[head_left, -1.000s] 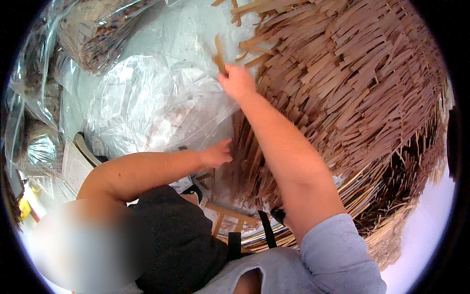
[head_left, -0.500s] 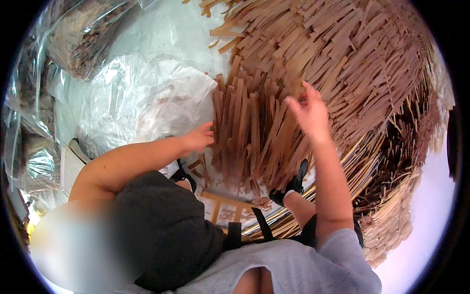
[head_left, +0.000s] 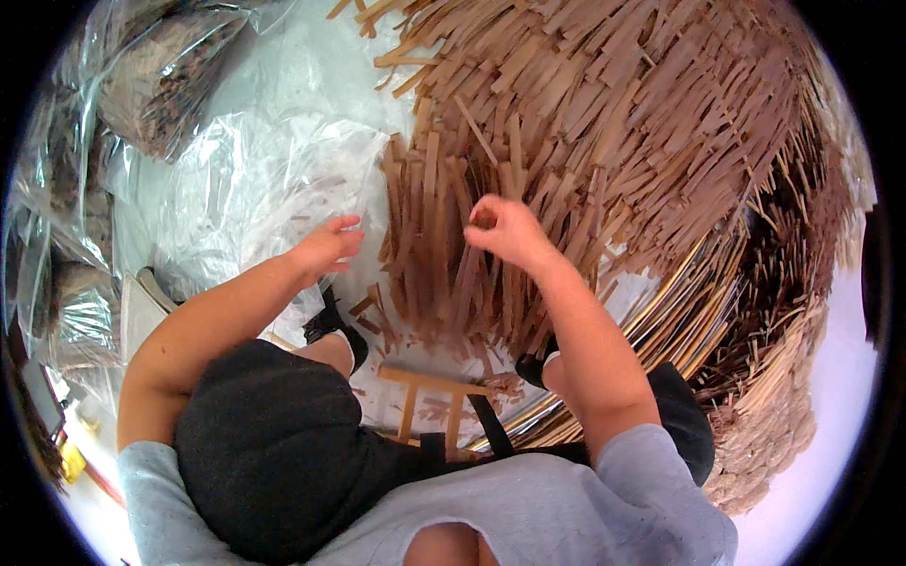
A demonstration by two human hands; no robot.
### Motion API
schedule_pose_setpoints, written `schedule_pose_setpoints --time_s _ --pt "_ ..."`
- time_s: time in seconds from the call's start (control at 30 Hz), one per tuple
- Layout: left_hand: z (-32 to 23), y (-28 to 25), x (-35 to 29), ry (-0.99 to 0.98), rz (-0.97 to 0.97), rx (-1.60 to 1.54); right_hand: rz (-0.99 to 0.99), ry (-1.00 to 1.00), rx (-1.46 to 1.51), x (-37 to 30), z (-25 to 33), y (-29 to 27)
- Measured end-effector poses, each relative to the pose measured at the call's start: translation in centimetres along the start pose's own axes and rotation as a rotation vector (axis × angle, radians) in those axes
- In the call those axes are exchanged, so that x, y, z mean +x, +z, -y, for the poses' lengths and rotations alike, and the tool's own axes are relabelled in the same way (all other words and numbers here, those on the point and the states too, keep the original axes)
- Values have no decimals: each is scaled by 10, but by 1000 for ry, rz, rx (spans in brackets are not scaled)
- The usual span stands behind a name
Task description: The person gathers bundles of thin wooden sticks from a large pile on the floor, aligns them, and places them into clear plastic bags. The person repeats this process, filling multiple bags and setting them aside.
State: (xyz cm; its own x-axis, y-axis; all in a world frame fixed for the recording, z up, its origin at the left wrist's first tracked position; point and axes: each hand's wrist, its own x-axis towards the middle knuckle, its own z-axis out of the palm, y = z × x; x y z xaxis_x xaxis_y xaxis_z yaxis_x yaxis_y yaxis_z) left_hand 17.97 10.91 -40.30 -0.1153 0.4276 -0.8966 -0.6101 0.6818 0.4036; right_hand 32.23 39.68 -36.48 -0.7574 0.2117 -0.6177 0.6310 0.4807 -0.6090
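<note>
A bundle of flat brown strips [head_left: 415, 255] lies lengthwise in front of me between my feet. My right hand [head_left: 510, 234] is over this bundle with thumb and fingers curled into a ring. Brown shows within the ring, but I cannot tell whether a strip is held or only lies behind it. Left of the bundle, my left hand [head_left: 326, 250] hovers above the clear plastic sheet [head_left: 274, 179], its fingers apart and nothing in them.
A large heap of brown strips [head_left: 642, 104] spreads across the far right. Bent rods [head_left: 694, 292] curve along the right. Bagged brown material [head_left: 165, 90] sits at the far left. A small wooden frame [head_left: 429, 380] lies between my legs, beside my black shoes [head_left: 335, 325].
My right hand has moved left and nearer to me, over the bundle, and its fingers have curled in. My left hand has shifted left, away from the strips. The view has moved slightly.
</note>
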Motion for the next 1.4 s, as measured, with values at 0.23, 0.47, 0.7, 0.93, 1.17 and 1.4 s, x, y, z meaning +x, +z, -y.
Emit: schedule_pose_setpoints --time_s 0.23,0.47,0.7,0.93,1.17,1.4 --pt "1 40 33 -18 17 22 -492 -58 399 24 3 -18" --pt "-2 62 59 -98 15 -33 -415 356 132 4 -68 70" --pt "15 32 54 -164 156 -172 -280 174 -4 3 14 110" --pt "17 20 34 -190 126 -45 -350 56 -73 3 -5 88" --pt "-11 35 46 -91 352 -465 -187 1 156 27 5 94" --pt "-50 48 30 -124 455 -387 73 -1 383 16 27 67"
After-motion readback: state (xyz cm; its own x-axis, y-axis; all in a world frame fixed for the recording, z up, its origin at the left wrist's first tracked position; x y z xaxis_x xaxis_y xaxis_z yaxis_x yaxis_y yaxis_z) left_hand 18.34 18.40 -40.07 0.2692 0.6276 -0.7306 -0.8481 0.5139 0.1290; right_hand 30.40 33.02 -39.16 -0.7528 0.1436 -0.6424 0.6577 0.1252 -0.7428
